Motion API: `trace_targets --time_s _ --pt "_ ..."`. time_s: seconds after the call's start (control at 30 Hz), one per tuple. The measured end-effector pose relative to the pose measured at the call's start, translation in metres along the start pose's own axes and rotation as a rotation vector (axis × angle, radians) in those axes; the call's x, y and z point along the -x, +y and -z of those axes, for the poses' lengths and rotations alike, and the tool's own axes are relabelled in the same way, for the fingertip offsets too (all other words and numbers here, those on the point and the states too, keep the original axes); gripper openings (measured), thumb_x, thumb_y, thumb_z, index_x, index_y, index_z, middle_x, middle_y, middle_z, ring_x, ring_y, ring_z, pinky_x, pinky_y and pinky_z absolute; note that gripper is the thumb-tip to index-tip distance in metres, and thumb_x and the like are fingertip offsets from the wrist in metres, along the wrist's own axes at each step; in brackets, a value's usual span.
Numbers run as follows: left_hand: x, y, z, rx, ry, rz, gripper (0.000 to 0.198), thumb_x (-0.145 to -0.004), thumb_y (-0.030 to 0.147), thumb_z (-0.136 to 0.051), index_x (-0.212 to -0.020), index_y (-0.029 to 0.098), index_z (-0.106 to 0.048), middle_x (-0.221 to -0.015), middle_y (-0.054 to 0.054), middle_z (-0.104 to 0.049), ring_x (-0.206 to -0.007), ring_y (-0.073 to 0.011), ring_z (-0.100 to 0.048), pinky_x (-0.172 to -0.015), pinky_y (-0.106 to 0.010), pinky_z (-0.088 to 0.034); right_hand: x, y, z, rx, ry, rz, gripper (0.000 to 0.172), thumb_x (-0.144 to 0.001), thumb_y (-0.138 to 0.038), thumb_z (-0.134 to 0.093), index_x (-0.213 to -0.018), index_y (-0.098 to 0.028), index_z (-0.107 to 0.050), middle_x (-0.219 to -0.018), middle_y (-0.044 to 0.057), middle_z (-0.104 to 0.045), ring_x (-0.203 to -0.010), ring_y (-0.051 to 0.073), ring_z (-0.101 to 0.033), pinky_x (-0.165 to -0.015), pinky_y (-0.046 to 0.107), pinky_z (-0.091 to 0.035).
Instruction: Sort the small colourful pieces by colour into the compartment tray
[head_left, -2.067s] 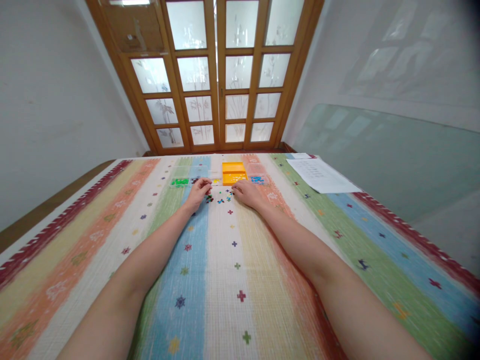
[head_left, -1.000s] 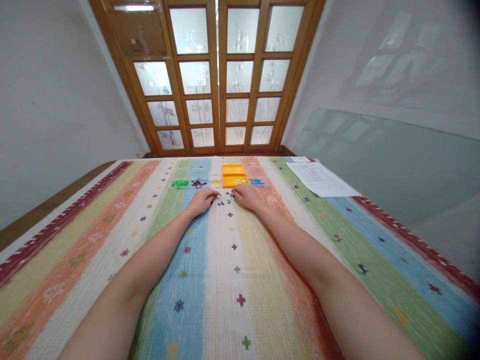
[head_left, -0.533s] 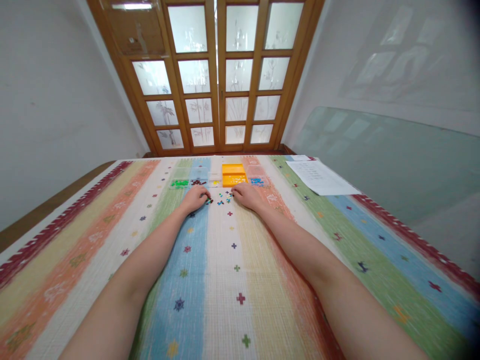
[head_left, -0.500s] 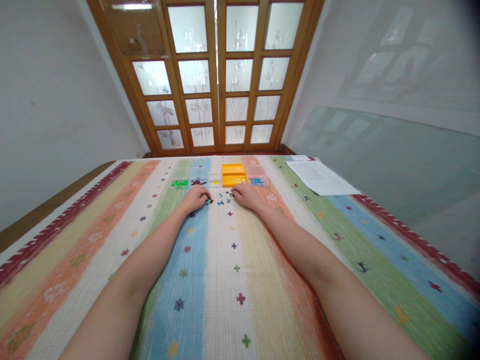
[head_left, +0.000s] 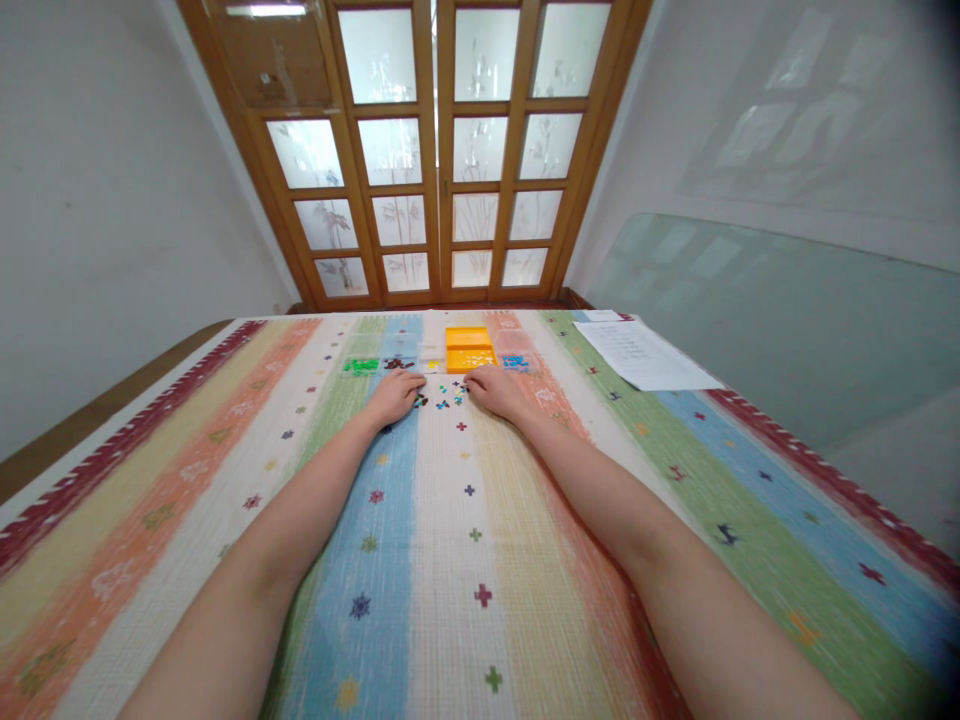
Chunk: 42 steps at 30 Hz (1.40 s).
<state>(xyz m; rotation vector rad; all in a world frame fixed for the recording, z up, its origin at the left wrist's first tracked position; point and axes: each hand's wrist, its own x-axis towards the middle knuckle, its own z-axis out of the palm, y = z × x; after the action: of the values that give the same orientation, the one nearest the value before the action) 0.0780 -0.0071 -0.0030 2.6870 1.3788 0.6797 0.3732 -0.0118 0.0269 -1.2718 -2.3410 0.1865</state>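
My left hand (head_left: 396,396) is over the blue stripe of the cloth, fingers stretched to the right below a small clear box with yellow pieces (head_left: 433,364). Dark red and green pieces (head_left: 421,402) lie under its fingertips. My right hand (head_left: 489,388) rests in front of an orange box (head_left: 471,340) with its lid up and white pieces inside. Its fingers are bent together at the edge of a loose group of small coloured pieces (head_left: 459,396); whatever they pinch is too small to make out. A few blue pieces (head_left: 442,405) lie between the hands.
Clear boxes hold green pieces (head_left: 361,366), dark red pieces (head_left: 397,364) and blue pieces (head_left: 516,362), in a row with the orange box. Printed paper sheets (head_left: 645,355) lie at the right. A striped tablecloth (head_left: 450,560) covers the table, and a glass panel (head_left: 750,310) leans against the wall.
My left hand's fingers have lifted off the dark pieces and straightened to the right, toward the yellow pieces' box. My right hand has stayed nearly still.
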Motion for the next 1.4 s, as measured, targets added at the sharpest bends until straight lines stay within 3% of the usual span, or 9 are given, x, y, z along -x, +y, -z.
trace_targets --time_s 0.27,0.6,0.73,0.8,0.9,1.03,1.17,1.4 --pt "0.001 0.001 -0.005 -0.017 -0.040 0.006 0.046 -0.102 0.023 -0.045 -0.140 0.021 -0.071 -0.148 -0.009 -0.066 -0.138 -0.0266 -0.055 -0.122 -0.045 -0.040 -0.003 0.009 -0.009 -0.006 0.004 0.016 0.028 -0.104 -0.027 -0.052 -0.106 -0.017 -0.079 -0.110 0.011 -0.078 -0.102 0.023 -0.066 -0.091 0.031 -0.046" --pt "-0.001 0.002 -0.006 0.107 0.062 0.084 0.040 -0.103 0.026 -0.046 -0.129 0.019 -0.076 -0.141 -0.011 -0.069 -0.132 -0.0264 -0.059 -0.120 -0.047 -0.043 -0.003 0.012 -0.011 -0.004 0.011 0.027 0.028 -0.104 -0.026 -0.052 -0.106 -0.018 -0.079 -0.112 0.010 -0.078 -0.104 0.022 -0.067 -0.093 0.031 -0.046" --pt "-0.004 -0.001 -0.005 0.341 0.186 0.183 0.039 -0.099 0.023 -0.048 -0.125 0.020 -0.077 -0.141 -0.009 -0.070 -0.135 -0.0249 -0.059 -0.124 -0.047 -0.040 -0.003 0.012 -0.010 -0.004 0.003 0.027 0.027 -0.104 -0.025 -0.053 -0.106 -0.018 -0.079 -0.113 0.010 -0.078 -0.104 0.022 -0.067 -0.092 0.031 -0.046" --pt "-0.005 -0.003 -0.004 0.509 0.266 0.286 0.039 -0.097 0.023 -0.050 -0.125 0.021 -0.077 -0.140 -0.008 -0.071 -0.133 -0.0244 -0.062 -0.120 -0.046 -0.045 -0.003 0.012 -0.009 0.001 0.002 0.032 0.027 -0.104 -0.026 -0.053 -0.106 -0.018 -0.079 -0.113 0.010 -0.078 -0.105 0.022 -0.067 -0.093 0.031 -0.046" --pt "-0.008 -0.010 0.000 0.794 0.413 0.544 0.040 -0.097 0.028 -0.051 -0.128 0.021 -0.075 -0.128 -0.010 -0.075 -0.117 -0.0244 -0.069 -0.100 -0.042 -0.057 -0.003 0.011 -0.008 0.011 0.004 0.032 0.027 -0.105 -0.027 -0.053 -0.105 -0.019 -0.079 -0.112 0.010 -0.078 -0.105 0.023 -0.067 -0.094 0.032 -0.046" --pt "-0.008 -0.027 0.010 1.062 0.647 0.742 0.040 -0.093 0.027 -0.054 -0.128 0.018 -0.073 -0.119 -0.012 -0.075 -0.102 -0.0197 -0.074 -0.080 -0.029 -0.058 -0.003 0.011 -0.008 0.005 0.003 0.034 0.027 -0.105 -0.027 -0.053 -0.105 -0.019 -0.079 -0.111 0.010 -0.078 -0.104 0.023 -0.067 -0.093 0.031 -0.046" --pt "-0.002 -0.045 0.018 1.131 0.798 0.856 0.042 -0.093 0.026 -0.052 -0.130 0.018 -0.068 -0.125 -0.011 -0.073 -0.089 -0.0141 -0.074 -0.073 -0.024 -0.056 -0.004 0.011 -0.009 0.002 -0.002 0.039 0.026 -0.104 -0.024 -0.053 -0.104 -0.018 -0.079 -0.112 0.010 -0.078 -0.104 0.022 -0.067 -0.093 0.031 -0.046" --pt "-0.001 -0.050 0.021 1.117 0.878 0.959 0.050 -0.091 0.018 -0.047 -0.138 0.016 -0.062 -0.135 -0.011 -0.068 -0.074 -0.0088 -0.070 -0.068 -0.021 -0.053 -0.004 0.011 -0.008 0.000 -0.002 0.033 0.026 -0.104 -0.025 -0.053 -0.103 -0.018 -0.079 -0.111 0.010 -0.078 -0.103 0.022 -0.067 -0.093 0.031 -0.046"
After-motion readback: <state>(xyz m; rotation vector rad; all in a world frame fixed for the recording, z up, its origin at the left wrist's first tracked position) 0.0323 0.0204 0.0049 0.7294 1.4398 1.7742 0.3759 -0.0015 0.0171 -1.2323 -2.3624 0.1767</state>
